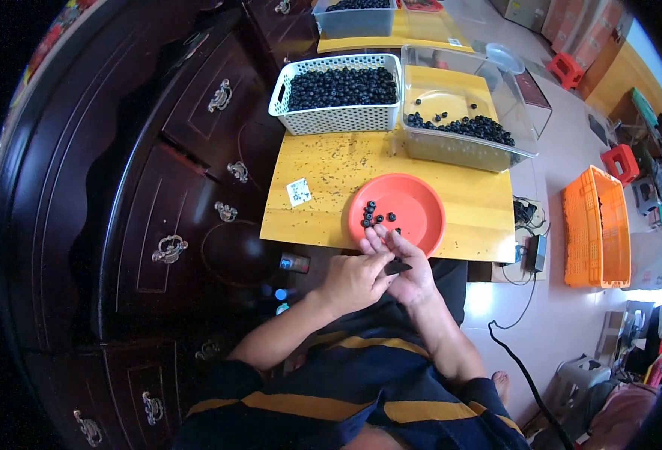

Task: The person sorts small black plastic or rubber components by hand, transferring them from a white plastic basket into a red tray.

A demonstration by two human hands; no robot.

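Note:
My left hand (355, 280) is closed, its fingers pressed against my right palm. From between the hands sticks a dark, flat, pointed piece (398, 267), which seems to be in the left fingers; its kind is unclear. Palm up, my right hand (415, 279) is cupped with its fingers curled together, and what lies inside is hidden by the left one. Both hands are over the near rim of a round red plastic dish (430, 217). Several small round black bead-like pieces (368, 214) lie in the dish, mostly at its left side.
A white perforated basket (331, 120) full of black pieces stands behind the dish on the yellow table (316, 161). Beside it, a clear plastic bin (458, 150) holds more. A small white packet (299, 192) lies at left. Dark drawers (170, 247) flank the table; an orange crate (595, 270) stands right.

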